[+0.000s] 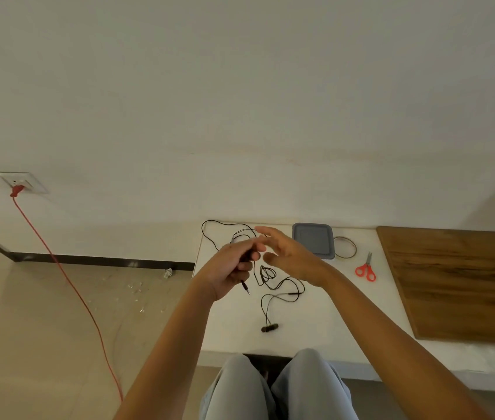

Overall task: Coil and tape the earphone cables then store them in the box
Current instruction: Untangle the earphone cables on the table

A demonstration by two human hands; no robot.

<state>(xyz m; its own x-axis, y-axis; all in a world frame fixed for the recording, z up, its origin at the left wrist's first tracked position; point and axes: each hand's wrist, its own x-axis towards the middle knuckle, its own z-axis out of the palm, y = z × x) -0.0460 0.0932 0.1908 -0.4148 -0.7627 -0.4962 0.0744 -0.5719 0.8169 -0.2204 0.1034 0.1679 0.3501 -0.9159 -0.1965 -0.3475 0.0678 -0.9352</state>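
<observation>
My left hand [234, 266] is closed around the black earphone cable [282, 286] near its jack plug [245, 287], which sticks out below the fist. From there the cable trails over the white table [316, 322] in loose loops and ends at two black earbuds [269, 328]. Another black cable [213, 234] lies looped at the table's far left. My right hand [290, 257] hovers beside the left with fingers spread and nothing in it. A grey lidded box [313, 241] stands at the back, with a tape roll [344, 247] to its right.
Red-handled scissors [366, 270] lie to the right of the tape. A brown wooden board [458, 283] covers the table's right side. A red cord [67, 274] runs from a wall socket [20, 182] down across the floor at left. My knees [279, 386] are at the table's front edge.
</observation>
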